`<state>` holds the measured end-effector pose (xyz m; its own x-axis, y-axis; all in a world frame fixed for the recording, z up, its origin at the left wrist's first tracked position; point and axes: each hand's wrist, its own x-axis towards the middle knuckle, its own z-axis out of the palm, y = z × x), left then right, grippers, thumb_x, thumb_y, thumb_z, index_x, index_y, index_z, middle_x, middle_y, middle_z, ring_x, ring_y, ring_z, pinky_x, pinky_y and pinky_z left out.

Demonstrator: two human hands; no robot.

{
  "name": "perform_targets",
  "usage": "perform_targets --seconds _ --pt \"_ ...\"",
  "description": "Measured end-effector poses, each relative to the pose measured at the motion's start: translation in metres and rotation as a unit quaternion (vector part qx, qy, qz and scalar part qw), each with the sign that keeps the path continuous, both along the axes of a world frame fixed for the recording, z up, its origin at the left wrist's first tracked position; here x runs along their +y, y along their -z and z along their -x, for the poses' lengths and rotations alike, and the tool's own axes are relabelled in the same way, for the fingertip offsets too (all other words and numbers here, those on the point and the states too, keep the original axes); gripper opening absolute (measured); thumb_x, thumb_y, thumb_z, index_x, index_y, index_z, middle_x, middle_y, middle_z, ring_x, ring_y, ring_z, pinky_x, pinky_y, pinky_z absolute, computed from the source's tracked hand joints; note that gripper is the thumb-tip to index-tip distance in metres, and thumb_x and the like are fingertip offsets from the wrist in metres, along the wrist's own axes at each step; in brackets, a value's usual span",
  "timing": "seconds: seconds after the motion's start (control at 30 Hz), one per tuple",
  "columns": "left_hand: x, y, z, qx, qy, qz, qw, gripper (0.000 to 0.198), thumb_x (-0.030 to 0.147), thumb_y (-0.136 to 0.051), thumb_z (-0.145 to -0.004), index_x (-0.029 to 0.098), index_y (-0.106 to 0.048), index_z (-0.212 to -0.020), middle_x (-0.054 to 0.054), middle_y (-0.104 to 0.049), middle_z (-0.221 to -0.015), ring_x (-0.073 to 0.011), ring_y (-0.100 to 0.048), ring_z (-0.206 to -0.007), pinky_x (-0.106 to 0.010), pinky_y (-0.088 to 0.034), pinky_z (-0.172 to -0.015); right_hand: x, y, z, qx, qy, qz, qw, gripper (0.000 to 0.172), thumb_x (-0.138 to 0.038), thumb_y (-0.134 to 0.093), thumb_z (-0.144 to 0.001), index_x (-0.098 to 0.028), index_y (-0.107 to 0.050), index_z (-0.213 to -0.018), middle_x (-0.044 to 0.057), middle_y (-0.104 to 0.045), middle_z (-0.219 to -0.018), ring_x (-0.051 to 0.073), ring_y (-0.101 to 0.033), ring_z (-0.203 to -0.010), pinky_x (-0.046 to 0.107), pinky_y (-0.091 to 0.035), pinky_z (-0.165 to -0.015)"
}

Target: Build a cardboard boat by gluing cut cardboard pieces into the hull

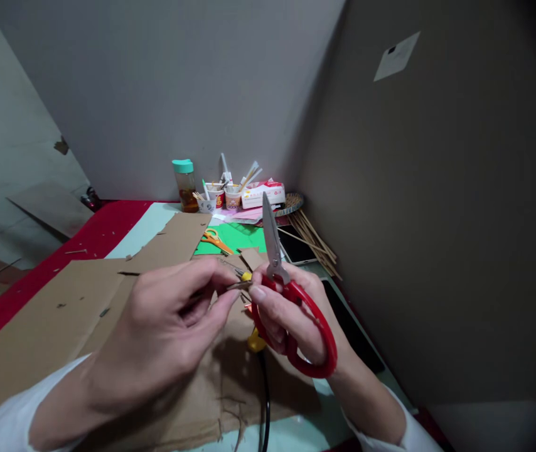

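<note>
My left hand (174,320) is closed, with thumb and forefinger pinching one end of a small brown strip (240,285) that looks like cardboard. At the strip's other end are the thumb and forefinger of my right hand (291,307). Red-handled scissors (275,242) hang in that same right hand, the handle loops around its fingers and the blades together, pointing up and away. Partly hidden beneath the hands lies a yellow tool (256,341) with a black cord (267,402); its kind is unclear. Brown cardboard (192,408) covers the table below.
Orange scissors (216,240) rest on a green sheet (246,237). Farther back stand a teal-lidded bottle (186,185), paper cups (233,198) of tools and a tissue pack (263,194). Thin sticks (315,242) and a dark tablet (296,245) lie right, beside the grey partition (437,220).
</note>
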<state>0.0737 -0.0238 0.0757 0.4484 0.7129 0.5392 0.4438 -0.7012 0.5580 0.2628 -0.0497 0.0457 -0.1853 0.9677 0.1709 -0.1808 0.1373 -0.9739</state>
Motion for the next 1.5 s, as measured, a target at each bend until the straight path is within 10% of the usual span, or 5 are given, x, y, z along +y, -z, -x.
perform_targets --seconds 0.13,0.33,0.63,0.97,1.5 --pt "-0.001 0.022 0.006 0.102 0.010 -0.234 0.967 0.024 0.010 -0.063 -0.092 0.020 -0.070 -0.113 -0.007 -0.079 -0.091 -0.0192 -0.073 -0.077 -0.026 -0.052 -0.065 0.001 0.002 0.002 0.041 -0.041 0.015 0.998 0.031 -0.045 -0.073 -0.093 -0.021 -0.056 -0.082 -0.010 -0.046 -0.050 0.007 -0.039 -0.038 0.018 -0.033 -0.037" --pt "0.008 0.033 0.006 0.094 0.082 -0.318 0.940 0.029 0.002 -0.053 -0.096 0.010 -0.064 -0.121 -0.012 -0.076 -0.098 -0.0193 -0.073 -0.085 -0.026 -0.056 -0.072 0.002 0.000 0.002 0.023 -0.003 0.002 1.000 0.028 -0.040 -0.076 -0.090 -0.021 -0.056 -0.081 -0.009 -0.049 -0.051 0.007 -0.041 -0.038 0.018 -0.036 -0.037" --pt "0.007 -0.005 -0.003 -0.031 0.068 0.091 0.993 0.017 0.024 -0.060 -0.096 0.021 -0.065 -0.080 0.004 -0.065 -0.072 -0.0101 -0.059 -0.063 -0.018 -0.045 -0.057 -0.002 -0.008 0.002 -0.076 0.035 -0.027 0.996 0.025 -0.027 -0.081 -0.080 -0.019 -0.058 -0.081 -0.007 -0.049 -0.060 0.005 -0.040 -0.044 0.016 -0.033 -0.038" --pt "0.013 -0.008 0.005 -0.141 0.127 0.447 0.874 0.021 0.039 -0.071 -0.091 0.020 -0.064 -0.086 0.005 -0.059 -0.065 -0.0054 -0.034 -0.048 -0.017 -0.024 -0.042 0.000 -0.006 0.000 -0.104 0.049 -0.056 0.992 0.022 -0.038 -0.072 -0.092 -0.020 -0.060 -0.088 -0.008 -0.051 -0.054 0.006 -0.042 -0.040 0.019 -0.034 -0.042" --pt "0.012 -0.016 0.014 -0.264 0.106 0.385 0.878 0.019 0.038 -0.072 -0.091 0.021 -0.073 -0.084 0.004 -0.060 -0.066 -0.0046 -0.037 -0.052 -0.014 -0.027 -0.046 -0.016 -0.007 0.003 -0.229 -0.044 -0.040 0.971 0.034 -0.043 -0.079 -0.084 -0.023 -0.056 -0.099 -0.006 -0.054 -0.071 0.012 -0.047 -0.060 0.024 -0.039 -0.055"
